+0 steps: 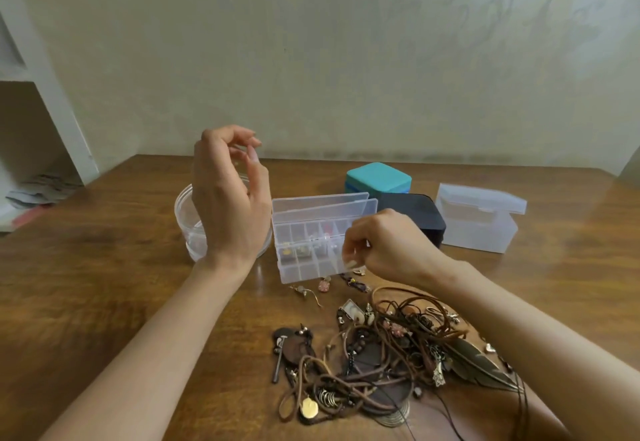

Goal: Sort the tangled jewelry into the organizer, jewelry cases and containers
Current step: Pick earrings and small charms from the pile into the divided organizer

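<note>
A tangled heap of brown cords, pendants and chains (377, 354) lies on the wooden table near me. Behind it stands a clear compartment organizer (311, 250), its lid up, with small pieces in some cells. My left hand (228, 198) hovers raised over a round clear container (185, 212), fingers loosely curled with nothing visible in them. My right hand (384, 246) is at the organizer's front right corner, fingertips pinched on a small gold-coloured piece (358, 270). Loose earrings (306, 291) and a pink charm (325, 284) lie just in front of the organizer.
A teal jewelry case (379, 177) sits on a blue one at the back. A black case (412, 215) stands beside it, and a frosted plastic box (479, 219) with a hinged lid is at the right. White shelving (41, 129) stands at the left.
</note>
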`<state>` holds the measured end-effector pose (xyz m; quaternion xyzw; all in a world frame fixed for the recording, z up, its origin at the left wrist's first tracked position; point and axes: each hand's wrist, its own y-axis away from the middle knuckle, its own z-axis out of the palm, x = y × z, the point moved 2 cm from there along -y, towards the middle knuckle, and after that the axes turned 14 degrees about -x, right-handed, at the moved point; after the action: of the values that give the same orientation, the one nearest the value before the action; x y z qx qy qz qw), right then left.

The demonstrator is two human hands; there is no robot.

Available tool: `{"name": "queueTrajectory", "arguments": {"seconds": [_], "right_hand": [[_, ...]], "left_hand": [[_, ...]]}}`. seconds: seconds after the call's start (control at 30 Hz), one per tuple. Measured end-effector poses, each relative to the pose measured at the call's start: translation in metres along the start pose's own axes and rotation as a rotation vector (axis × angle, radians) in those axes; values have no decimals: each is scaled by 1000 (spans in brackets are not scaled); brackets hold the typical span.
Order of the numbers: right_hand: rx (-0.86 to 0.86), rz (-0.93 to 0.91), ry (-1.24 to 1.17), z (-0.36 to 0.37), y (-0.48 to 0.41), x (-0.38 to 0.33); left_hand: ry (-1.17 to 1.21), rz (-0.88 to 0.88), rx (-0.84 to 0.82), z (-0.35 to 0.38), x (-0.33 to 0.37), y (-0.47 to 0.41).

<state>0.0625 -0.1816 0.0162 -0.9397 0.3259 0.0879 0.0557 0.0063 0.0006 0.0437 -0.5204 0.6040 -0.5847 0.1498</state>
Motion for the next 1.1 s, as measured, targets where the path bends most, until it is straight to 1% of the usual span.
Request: {"name": "queueTrajectory", "arguments": {"seconds": [0.13, 0.3, 0.43, 0.5, 0.57, 0.63, 0.7, 0.73, 0.8, 0.87, 0.97, 1.03, 1.1], "right_hand": [[48, 41, -6, 7, -24, 8], [53, 78, -44, 6, -40, 13], [-2, 72, -38, 8, -38, 14], [-34, 67, -32, 13, -37, 15], [-39, 56, -98, 13, -31, 17], [7, 47, -202, 3, -19, 22], [68, 42, -272, -7, -3, 30], [75, 50, -302, -11, 6, 36], [49, 79, -369, -13, 22, 49], [31, 122, -421, -13, 36, 64], [-12, 200, -405, -18, 47, 82], [-80, 234, -403, -20, 50, 88], [-171, 252, -424, -20, 50, 89]], "left_hand": [[-17, 1, -30, 1, 2, 1], [-50, 10, -89, 5, 3, 3], [-63, 12, -128, 7, 1, 3], [-51, 28, -173, 9, -1, 3], [-33, 50, -237, 12, 0, 5], [-11, 56, -319, 15, 2, 7], [-5, 76, -450, 17, 4, 8], [-28, 106, -532, 20, 4, 9], [-149, 214, -687, 23, 3, 13], [-234, 293, -798, 26, 2, 16], [-214, 214, -966, 30, 3, 22], [-224, 174, -1082, 35, 0, 27], [-223, 170, -1124, 36, -1, 30]]}}
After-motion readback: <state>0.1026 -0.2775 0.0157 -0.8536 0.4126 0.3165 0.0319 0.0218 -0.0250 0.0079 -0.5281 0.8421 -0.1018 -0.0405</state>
